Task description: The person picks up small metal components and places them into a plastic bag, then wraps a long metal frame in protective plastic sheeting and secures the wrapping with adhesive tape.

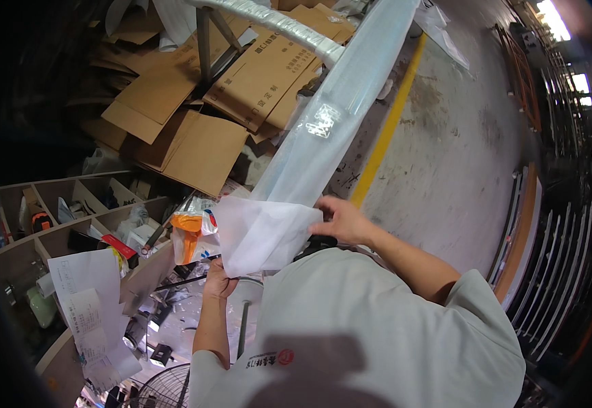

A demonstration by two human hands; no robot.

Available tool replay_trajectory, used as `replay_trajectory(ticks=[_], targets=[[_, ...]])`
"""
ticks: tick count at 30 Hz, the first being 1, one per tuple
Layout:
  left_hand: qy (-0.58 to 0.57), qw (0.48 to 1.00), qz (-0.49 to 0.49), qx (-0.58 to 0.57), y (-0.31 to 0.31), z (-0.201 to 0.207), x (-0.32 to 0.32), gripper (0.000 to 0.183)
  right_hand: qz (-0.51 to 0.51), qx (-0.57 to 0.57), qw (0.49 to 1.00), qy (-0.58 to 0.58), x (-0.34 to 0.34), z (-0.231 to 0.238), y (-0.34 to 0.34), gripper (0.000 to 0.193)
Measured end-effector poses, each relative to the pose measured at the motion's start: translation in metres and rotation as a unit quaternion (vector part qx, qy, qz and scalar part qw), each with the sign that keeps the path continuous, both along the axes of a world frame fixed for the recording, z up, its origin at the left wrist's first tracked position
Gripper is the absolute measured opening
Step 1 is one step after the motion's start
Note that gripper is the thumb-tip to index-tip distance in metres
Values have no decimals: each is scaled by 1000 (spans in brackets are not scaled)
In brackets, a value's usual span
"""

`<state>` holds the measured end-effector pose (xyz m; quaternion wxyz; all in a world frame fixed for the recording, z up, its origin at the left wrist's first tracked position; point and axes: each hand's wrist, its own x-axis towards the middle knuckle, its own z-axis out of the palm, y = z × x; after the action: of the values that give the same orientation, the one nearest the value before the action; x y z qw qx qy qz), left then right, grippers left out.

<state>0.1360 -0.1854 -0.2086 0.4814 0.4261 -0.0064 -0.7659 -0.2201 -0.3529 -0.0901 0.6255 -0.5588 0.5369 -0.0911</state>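
Note:
A long bar wrapped in translucent film (340, 102) slants from the top of the view down toward my body. Around its near end lies a loose white sheet of thin wrapping foam (263, 234), which hides that end. My left hand (220, 279) is closed on the sheet's lower left corner, its fingers partly hidden by the foam. At the sheet's right edge, my right hand (343, 221) pinches the foam between thumb and fingers, close against the bar.
Flattened brown cardboard (201, 149) is piled beyond at the left. A divided wooden bin (71, 221) of small parts stands left, with a paper sheet (88, 302) hanging over it. An orange and white plastic bag (190, 234) lies beside my left hand. Metal bars (551, 265) lie far right.

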Motion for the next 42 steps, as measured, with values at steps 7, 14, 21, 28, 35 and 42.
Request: replay_trajectory(ticks=[7,14,21,28,35,42], targets=[[-55,998,13,17,-4,11,25,24,179,-355,902,-166,16,52,39,25],[-113,994,5,1,-10,37,51,34,430,-145,891,-31,39,-28,110,38],[-245,955,-164,33,-10,15,55,31,466,-115,865,144,59,-165,171,37],[-453,836,-284,-119,-8,-76,55,19,-37,-376,908,181,34,-40,126,34],[-491,787,-332,-172,-32,-112,16,12,115,-480,845,206,96,13,54,61],[-628,555,-521,-163,-97,-99,59,35,227,-500,777,310,102,-37,69,50]])
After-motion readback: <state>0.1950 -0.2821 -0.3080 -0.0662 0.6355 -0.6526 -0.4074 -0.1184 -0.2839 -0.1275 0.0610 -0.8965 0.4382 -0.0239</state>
